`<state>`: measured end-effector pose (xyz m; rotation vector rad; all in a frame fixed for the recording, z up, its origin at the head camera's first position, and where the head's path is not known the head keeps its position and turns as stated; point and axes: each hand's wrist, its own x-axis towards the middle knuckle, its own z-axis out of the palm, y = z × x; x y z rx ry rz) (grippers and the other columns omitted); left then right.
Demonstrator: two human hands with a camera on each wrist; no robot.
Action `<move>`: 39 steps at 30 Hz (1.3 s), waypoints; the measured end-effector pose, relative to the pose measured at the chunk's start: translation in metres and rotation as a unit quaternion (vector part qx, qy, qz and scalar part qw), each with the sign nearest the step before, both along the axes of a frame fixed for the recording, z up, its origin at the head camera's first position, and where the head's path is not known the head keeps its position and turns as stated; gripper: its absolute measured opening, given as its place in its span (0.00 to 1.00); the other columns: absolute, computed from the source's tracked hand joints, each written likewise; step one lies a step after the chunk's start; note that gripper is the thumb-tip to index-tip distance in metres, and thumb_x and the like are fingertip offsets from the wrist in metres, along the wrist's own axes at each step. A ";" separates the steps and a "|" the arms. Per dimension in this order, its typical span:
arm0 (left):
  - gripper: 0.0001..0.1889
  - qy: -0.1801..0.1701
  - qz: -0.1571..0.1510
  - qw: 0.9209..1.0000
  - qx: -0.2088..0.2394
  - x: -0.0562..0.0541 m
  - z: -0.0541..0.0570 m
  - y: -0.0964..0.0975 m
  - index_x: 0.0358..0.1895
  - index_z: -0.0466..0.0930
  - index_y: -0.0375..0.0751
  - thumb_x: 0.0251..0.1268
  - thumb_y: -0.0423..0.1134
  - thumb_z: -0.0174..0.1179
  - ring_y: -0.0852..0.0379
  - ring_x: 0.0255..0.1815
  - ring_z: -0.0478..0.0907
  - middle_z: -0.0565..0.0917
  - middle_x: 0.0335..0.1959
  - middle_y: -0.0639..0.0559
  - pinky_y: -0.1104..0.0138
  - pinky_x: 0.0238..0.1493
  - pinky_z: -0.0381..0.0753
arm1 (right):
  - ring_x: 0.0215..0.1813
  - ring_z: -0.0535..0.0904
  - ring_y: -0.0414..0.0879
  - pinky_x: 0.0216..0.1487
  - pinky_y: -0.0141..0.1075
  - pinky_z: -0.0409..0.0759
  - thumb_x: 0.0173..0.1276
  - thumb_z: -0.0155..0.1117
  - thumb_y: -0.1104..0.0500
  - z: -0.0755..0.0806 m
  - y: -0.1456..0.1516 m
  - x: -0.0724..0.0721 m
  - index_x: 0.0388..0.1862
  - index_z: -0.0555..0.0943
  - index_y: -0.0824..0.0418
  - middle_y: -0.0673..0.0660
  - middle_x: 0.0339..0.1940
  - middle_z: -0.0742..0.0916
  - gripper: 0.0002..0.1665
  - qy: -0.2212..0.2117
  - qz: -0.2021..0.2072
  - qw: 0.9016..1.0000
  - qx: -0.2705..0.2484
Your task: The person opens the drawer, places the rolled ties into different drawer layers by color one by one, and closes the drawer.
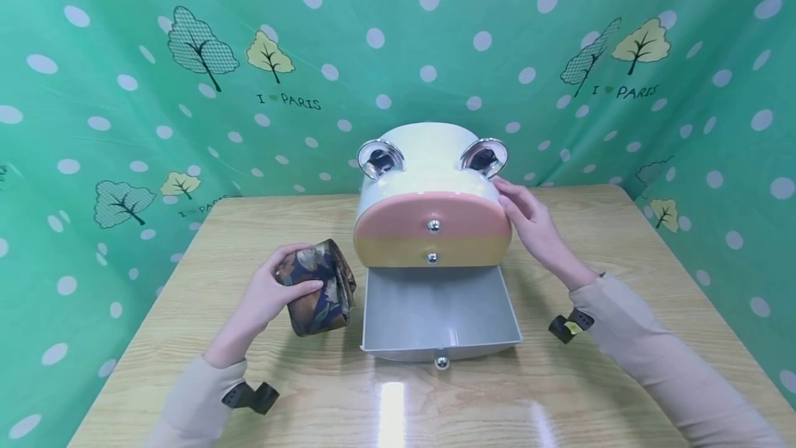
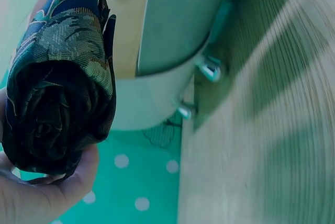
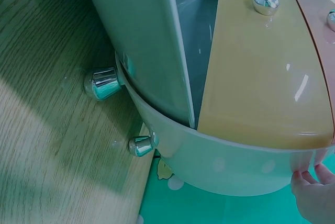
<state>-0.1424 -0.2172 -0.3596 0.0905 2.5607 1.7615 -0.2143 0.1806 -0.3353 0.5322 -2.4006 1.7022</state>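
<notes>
My left hand [image 1: 266, 296] grips a rolled-up floral cloth [image 1: 317, 289], dark blue with brown and grey flowers, held left of the pulled-out drawer. In the left wrist view the coiled end of the cloth [image 2: 57, 93] faces the camera, with a thumb under it. A frog-faced drawer cabinet [image 1: 429, 164] stands at the middle of the table, white with pink and yellow fronts. Its grey bottom drawer [image 1: 435, 306] is pulled out and holds nothing visible. With extended fingers, my right hand [image 1: 535, 223] touches the cabinet's right side, just below the eye.
The pink drawer front [image 1: 398, 213] and yellow drawer front [image 1: 392, 251] sit flush, each with a silver knob. Short silver feet [image 3: 102, 84] carry the cabinet on the wooden table [image 1: 249, 227]. A green dotted curtain [image 1: 429, 40] hangs behind and at both sides.
</notes>
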 end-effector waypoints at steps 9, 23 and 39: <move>0.31 0.005 -0.007 1.000 -0.010 0.003 0.007 0.023 0.57 0.66 0.49 0.45 0.40 0.68 0.58 0.39 0.77 0.76 0.47 0.43 0.67 0.38 0.78 | 0.67 0.58 0.48 0.66 0.45 0.57 0.70 0.45 0.51 -0.001 0.000 -0.002 0.61 0.64 0.64 0.55 0.66 0.65 0.26 0.004 -0.002 1.000 0.003; 0.29 0.031 -0.040 0.999 0.012 0.004 0.007 0.052 0.54 0.70 0.49 0.43 0.38 0.69 0.52 0.43 0.76 0.75 0.49 0.46 0.66 0.41 0.78 | 0.67 0.57 0.49 0.66 0.44 0.57 0.70 0.45 0.56 0.001 0.000 0.000 0.60 0.64 0.65 0.56 0.66 0.65 0.23 0.007 -0.001 1.000 -0.010; 0.27 0.079 -0.101 0.992 0.003 0.000 0.005 0.084 0.54 0.70 0.47 0.46 0.34 0.66 0.54 0.45 0.75 0.75 0.49 0.47 0.64 0.43 0.77 | 0.67 0.57 0.49 0.66 0.45 0.56 0.70 0.45 0.54 0.000 0.000 0.001 0.61 0.65 0.64 0.55 0.66 0.65 0.24 0.005 0.000 1.000 -0.004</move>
